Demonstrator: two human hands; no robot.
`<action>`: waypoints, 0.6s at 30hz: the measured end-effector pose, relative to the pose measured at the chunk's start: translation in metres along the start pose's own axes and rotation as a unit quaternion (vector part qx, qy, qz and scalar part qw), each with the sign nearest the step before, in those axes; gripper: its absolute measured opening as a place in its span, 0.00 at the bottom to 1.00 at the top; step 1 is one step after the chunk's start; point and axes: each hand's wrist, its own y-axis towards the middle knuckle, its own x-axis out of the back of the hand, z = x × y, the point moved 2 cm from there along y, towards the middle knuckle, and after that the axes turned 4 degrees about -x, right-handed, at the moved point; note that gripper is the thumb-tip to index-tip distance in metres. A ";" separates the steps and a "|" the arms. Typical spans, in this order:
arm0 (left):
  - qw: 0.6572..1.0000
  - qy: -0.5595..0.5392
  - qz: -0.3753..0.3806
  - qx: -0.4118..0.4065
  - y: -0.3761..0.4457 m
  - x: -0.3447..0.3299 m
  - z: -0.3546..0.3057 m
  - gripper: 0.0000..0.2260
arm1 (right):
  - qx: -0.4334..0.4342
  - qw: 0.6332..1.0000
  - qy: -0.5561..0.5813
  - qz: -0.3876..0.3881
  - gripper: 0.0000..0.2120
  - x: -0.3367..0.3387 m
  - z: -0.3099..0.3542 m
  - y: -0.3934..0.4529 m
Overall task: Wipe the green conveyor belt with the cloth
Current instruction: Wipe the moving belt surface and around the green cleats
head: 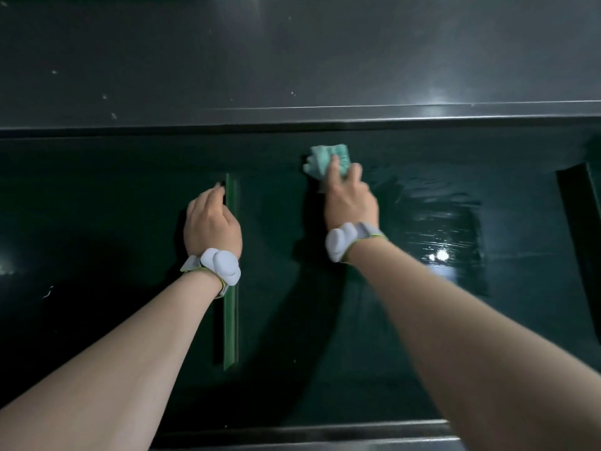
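The dark green conveyor belt [97,206] runs left to right across the middle of the view. My right hand [349,198] presses a crumpled light green cloth [327,159] onto the belt near its far edge. My left hand [211,222] rests on the belt with its fingers curled over a raised green cleat [231,320] that crosses the belt. Wet, shiny streaks [439,229] cover the belt to the right of the cloth. Both wrists wear grey bands.
A grey metal side rail [292,60] runs along the far side of the belt. Another metal rail [309,434] borders the near edge. A second raised cleat [579,222] stands on the belt at the far right.
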 end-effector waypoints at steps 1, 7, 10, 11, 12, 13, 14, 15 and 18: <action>1.000 0.004 0.005 0.009 -0.001 0.000 -0.001 0.20 | -0.023 1.000 -0.011 -0.009 0.28 0.003 -0.034 0.003; 0.999 -0.003 -0.008 0.053 0.000 0.001 -0.005 0.22 | -0.133 0.991 -0.005 -0.022 0.28 0.012 -0.100 0.006; 0.999 0.000 -0.008 0.041 0.001 0.001 -0.006 0.22 | -0.102 0.995 0.021 0.003 0.27 0.005 -0.026 -0.008; 0.999 0.004 -0.004 0.039 0.001 0.001 -0.005 0.21 | -0.062 0.997 0.032 0.021 0.28 0.002 0.006 -0.017; 1.000 0.012 -0.002 0.029 0.000 0.000 -0.005 0.21 | -0.018 0.998 0.045 0.037 0.28 -0.001 0.034 -0.027; 1.000 0.020 0.002 0.018 0.000 0.000 -0.007 0.21 | 0.025 0.997 0.059 0.046 0.29 -0.004 0.057 -0.037; 1.000 0.030 0.001 0.007 -0.001 0.001 -0.004 0.20 | 0.063 0.994 0.068 0.061 0.29 -0.007 0.078 -0.047; 0.999 0.036 0.001 -0.007 -0.002 -0.003 -0.010 0.20 | 0.082 0.992 0.074 0.062 0.29 -0.009 0.079 -0.050; 0.998 0.055 0.002 -0.011 -0.003 -0.001 -0.003 0.20 | 0.084 0.993 0.071 0.043 0.30 -0.006 0.058 -0.045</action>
